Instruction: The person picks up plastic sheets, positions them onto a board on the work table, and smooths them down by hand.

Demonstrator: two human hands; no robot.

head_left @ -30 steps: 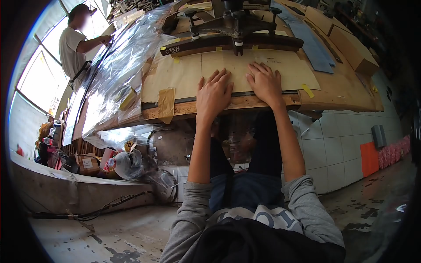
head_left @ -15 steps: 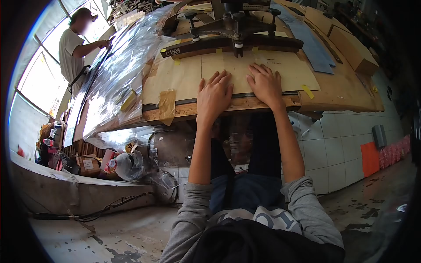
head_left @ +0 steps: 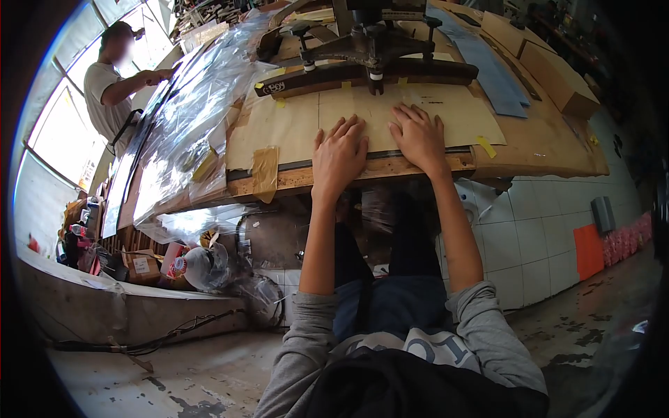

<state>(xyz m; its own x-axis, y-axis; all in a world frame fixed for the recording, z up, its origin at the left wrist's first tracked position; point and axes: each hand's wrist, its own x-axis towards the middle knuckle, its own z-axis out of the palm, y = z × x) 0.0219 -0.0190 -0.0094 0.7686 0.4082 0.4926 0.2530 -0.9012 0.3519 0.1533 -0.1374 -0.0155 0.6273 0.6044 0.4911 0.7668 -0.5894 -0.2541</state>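
A pale, thin board (head_left: 279, 132) lies on the worktable in front of me, with a straight line across it. My left hand (head_left: 339, 157) rests flat on its near edge, fingers stretched forward. To the right, my right hand (head_left: 419, 139) also lies flat on the board with the fingers a little apart. Neither hand holds anything. Just beyond my fingertips stands a dark metal machine head (head_left: 373, 52) with a curved dark bar (head_left: 300, 82) across the board. Yellow tape pieces (head_left: 486, 146) stick to the board's right corner and near the bar.
Clear plastic sheeting (head_left: 202, 90) covers the table's left side. A person (head_left: 111, 90) stands beyond it at the left. Brown tape (head_left: 265, 174) hangs over the wooden front edge. Blue strips (head_left: 488, 70) and a cardboard box (head_left: 557, 76) lie at the right. A large plastic bottle (head_left: 202, 267) is below left.
Both my hands stay flat on the board in nearly the same place. The person at the left has leaned slightly and shifted left. The view has moved a little.
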